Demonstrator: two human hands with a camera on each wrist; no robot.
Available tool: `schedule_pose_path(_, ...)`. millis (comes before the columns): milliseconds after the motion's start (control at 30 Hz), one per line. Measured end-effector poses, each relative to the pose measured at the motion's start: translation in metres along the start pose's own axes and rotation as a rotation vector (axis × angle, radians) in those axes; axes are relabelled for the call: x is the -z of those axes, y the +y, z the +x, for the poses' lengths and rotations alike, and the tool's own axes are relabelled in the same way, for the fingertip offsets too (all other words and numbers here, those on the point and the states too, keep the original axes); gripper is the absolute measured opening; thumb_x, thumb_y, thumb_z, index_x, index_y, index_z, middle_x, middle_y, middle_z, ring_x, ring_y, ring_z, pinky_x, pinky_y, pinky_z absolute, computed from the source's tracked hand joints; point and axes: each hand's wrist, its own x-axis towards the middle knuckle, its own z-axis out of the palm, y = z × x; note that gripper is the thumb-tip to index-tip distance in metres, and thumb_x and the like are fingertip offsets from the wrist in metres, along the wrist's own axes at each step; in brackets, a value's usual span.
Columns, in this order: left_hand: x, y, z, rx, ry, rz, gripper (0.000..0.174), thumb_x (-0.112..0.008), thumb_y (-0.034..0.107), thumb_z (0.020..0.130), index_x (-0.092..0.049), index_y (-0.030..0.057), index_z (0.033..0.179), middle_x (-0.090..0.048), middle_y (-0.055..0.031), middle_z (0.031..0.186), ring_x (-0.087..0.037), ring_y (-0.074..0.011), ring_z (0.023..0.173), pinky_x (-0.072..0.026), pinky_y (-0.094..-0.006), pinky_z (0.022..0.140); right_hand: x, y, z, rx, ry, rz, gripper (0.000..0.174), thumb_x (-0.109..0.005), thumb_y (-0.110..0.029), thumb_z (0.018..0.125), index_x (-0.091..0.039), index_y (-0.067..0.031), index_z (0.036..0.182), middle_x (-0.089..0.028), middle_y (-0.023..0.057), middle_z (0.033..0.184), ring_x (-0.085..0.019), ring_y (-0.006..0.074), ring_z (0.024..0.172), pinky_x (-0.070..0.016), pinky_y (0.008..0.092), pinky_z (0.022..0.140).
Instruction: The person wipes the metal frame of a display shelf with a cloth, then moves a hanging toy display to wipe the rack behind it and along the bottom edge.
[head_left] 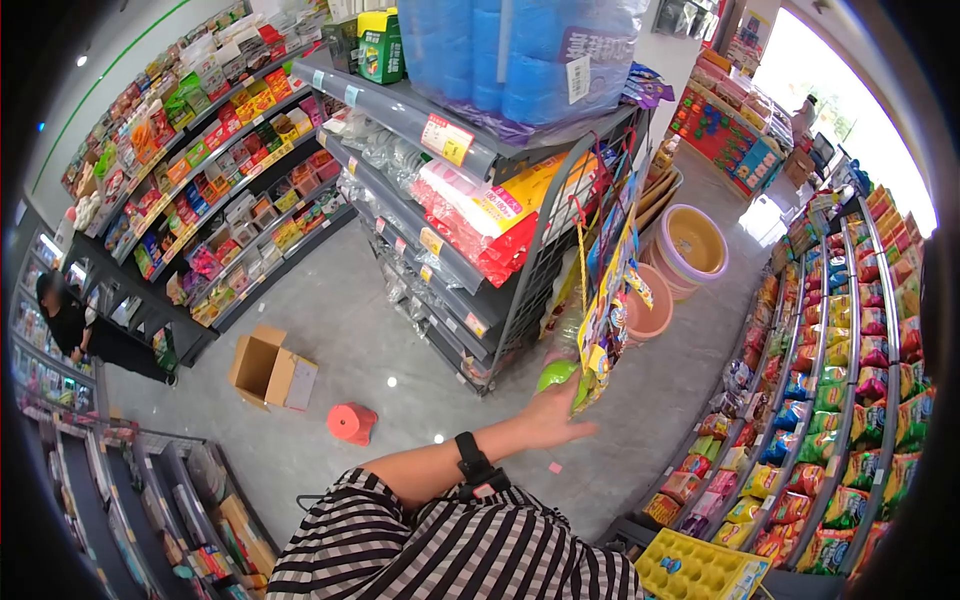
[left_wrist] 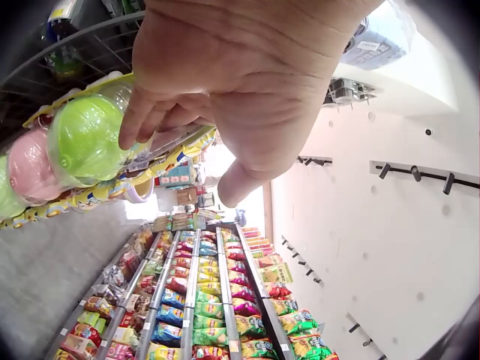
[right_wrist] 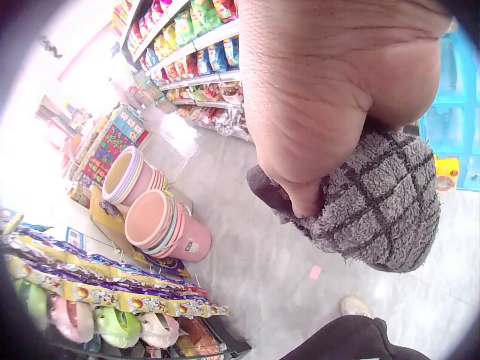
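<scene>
My left hand (head_left: 548,412) reaches to a hanging display strip (head_left: 603,345) with yellow edges. In the left wrist view its thumb stands apart, and its fingertips lie at the edge of a rounded bright green item (left_wrist: 88,142) in clear plastic. A rounded pink item (left_wrist: 36,163) hangs beside the green one. My right hand (right_wrist: 330,97), outside the head view, grips a fuzzy grey slipper (right_wrist: 382,202) with a dark check pattern. One digit goes into the slipper's opening; the other fingers are mostly hidden behind the hand.
A grey shelf unit (head_left: 430,215) with a wire mesh end stands ahead. Stacked pink buckets (right_wrist: 161,217) stand on the floor past it. Snack shelves (head_left: 830,400) line the right. A cardboard box (head_left: 270,370) and a red stool (head_left: 352,424) sit on the floor; a person (head_left: 85,325) stands far left.
</scene>
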Motion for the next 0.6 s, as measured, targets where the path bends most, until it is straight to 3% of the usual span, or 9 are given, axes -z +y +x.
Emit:
schedule_pose_path(100, 0.009, 0.01, -0.001, 0.051, -0.067, -0.025, 0.09, -0.071, 0.036, 0.075, -0.022, -0.0039, 0.14, -0.051, -0.0322, 0.116, -0.054, -0.0439, 0.105, -0.0448, -0.043, 0.091, -0.009, -0.004, 0.0, -0.04, -0.04, 0.106, 0.054, -0.062, -0.044, 0.083, -0.058, -0.008, 0.124, -0.023, 0.0178, 0.151, -0.03, 0.0354, 0.135, -0.0305, 0.0371, 0.107)
schedule_pose_path(267, -0.001, -0.004, -0.002, 0.03, -0.021, -0.023, 0.081, -0.073, 0.032, 0.076, -0.029, -0.0047, 0.134, -0.052, -0.0298, 0.114, -0.058, -0.0379, 0.101, -0.0501, -0.0401, 0.084, -0.016, -0.003, -0.009, -0.032, -0.038, 0.207, 0.052, -0.061, -0.041, 0.084, -0.058, -0.0075, 0.123, -0.027, 0.0168, 0.147, -0.033, 0.0344, 0.132, -0.0319, 0.0367, 0.105)
schedule_pose_path(300, 0.0, -0.003, -0.002, 0.024, -0.028, -0.015, 0.081, -0.073, 0.032, 0.076, -0.029, -0.0047, 0.134, -0.052, -0.0298, 0.114, -0.058, -0.0379, 0.101, -0.0501, -0.0401, 0.084, -0.017, -0.003, -0.011, -0.024, -0.034, 0.224, 0.051, -0.061, -0.04, 0.084, -0.058, -0.0073, 0.123, -0.028, 0.0164, 0.146, -0.034, 0.0341, 0.131, -0.0324, 0.0366, 0.104)
schedule_pose_path(367, 0.002, -0.001, -0.001, 0.082, -0.073, -0.056, 0.091, -0.071, 0.037, 0.074, -0.024, -0.008, 0.137, -0.053, -0.0348, 0.113, -0.053, -0.0471, 0.106, -0.0435, -0.0458, 0.091, -0.021, -0.006, -0.013, -0.007, -0.024, 0.264, 0.05, -0.061, -0.038, 0.084, -0.058, -0.007, 0.122, -0.03, 0.0157, 0.143, -0.036, 0.0334, 0.128, -0.0334, 0.0363, 0.103)
schedule_pose_path(600, -0.003, -0.014, 0.005, 0.13, -0.027, -0.034, 0.084, -0.071, 0.04, 0.074, -0.035, -0.008, 0.132, -0.055, -0.0325, 0.113, -0.056, -0.0425, 0.104, -0.0457, -0.042, 0.089, -0.033, -0.02, -0.018, 0.056, 0.003, 0.387, 0.044, -0.06, -0.031, 0.084, -0.058, -0.0059, 0.12, -0.039, 0.0134, 0.134, -0.042, 0.0312, 0.12, -0.0368, 0.0354, 0.097)
